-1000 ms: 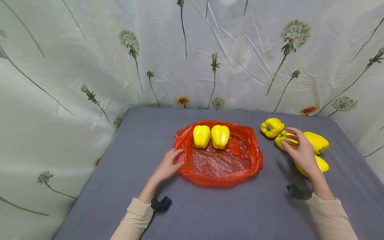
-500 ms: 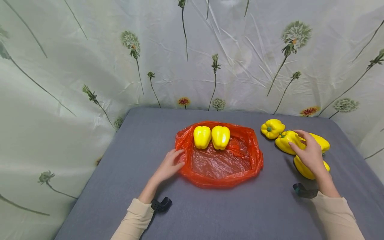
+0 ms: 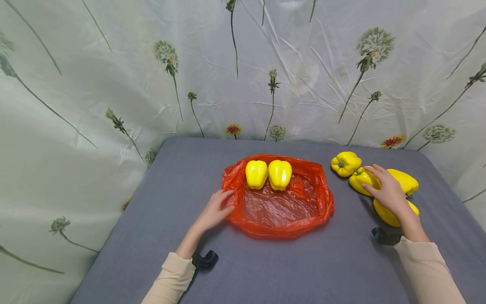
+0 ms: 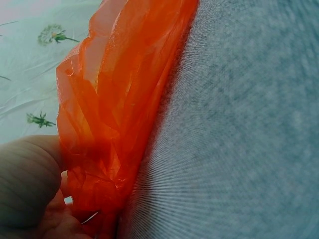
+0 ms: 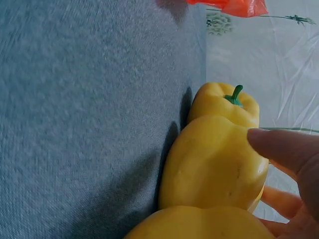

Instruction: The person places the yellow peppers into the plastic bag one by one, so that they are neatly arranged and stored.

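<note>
A red plastic bag point(image 3: 282, 231) lies spread open in the middle of the table, with two yellow bell peppers point(image 3: 280, 175) side by side at its far wall. My left hand point(image 3: 213, 210) holds the bag's left side, and in the left wrist view the thumb point(image 4: 30, 172) overlaps the crinkled film. On the right, my right hand point(image 3: 389, 192) has its thumb and fingers around a yellow bell pepper point(image 3: 360, 182) in the group. The right wrist view shows the thumb tip against that pepper point(image 5: 212, 169), with fingers behind it.
Around the right hand lie other yellow bell peppers: one at the back point(image 3: 345, 164), one to the right point(image 3: 406, 182) and one nearer point(image 3: 387, 213). The grey table point(image 3: 303, 270) meets a hanging sheet point(image 3: 212, 63) with printed dandelions. Each wrist wears a black camera mount point(image 3: 205, 259).
My right hand shifted right and settled around the bell pepper, its thumb now farther over it. The left hand stays at the bag. The bag and peppers hold their places.
</note>
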### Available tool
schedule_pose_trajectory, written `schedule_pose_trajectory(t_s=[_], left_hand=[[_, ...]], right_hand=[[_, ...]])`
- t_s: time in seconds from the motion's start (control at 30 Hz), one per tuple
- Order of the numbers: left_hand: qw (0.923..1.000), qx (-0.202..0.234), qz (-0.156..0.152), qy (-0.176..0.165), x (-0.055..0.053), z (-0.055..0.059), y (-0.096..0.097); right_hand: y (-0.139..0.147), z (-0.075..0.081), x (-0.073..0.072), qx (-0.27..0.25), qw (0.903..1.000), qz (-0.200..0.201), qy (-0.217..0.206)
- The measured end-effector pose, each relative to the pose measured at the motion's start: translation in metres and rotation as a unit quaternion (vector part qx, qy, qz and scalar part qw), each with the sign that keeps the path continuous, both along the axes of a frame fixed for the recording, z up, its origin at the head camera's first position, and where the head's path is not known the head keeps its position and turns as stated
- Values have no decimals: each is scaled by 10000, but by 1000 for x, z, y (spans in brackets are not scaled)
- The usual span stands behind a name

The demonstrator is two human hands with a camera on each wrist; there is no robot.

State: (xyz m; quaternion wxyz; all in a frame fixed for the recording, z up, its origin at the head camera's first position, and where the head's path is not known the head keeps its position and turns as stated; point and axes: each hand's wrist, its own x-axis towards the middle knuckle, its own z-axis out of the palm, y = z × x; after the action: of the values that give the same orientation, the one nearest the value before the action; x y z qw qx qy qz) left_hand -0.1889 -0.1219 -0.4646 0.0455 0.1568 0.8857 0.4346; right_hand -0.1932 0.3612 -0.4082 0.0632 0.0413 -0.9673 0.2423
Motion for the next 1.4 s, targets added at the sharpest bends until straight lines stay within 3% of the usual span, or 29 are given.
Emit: schedule_pose_trajectory(t_s=[0.17,0.5,0.87,1.13,1.4], left_hand=[[10000,13,-7,-13,-1,0,0],[10000,-30,-7,-48,0,-2,-1],[9999,-20,-4,-105,0,-1,0],[10000,-24,-18,-68,0,-1,-1],[10000,-14,-24,-32,0,0,0]], right_hand=[[1,1,-2,300,9994,100,-134],[1,-5,-1,1074,9939,80,245],[-4,-3,7,476,9985,-91,248],[-7,1,11,347,9990,-140,247],[-10,2,16,93,9984,-83,554]])
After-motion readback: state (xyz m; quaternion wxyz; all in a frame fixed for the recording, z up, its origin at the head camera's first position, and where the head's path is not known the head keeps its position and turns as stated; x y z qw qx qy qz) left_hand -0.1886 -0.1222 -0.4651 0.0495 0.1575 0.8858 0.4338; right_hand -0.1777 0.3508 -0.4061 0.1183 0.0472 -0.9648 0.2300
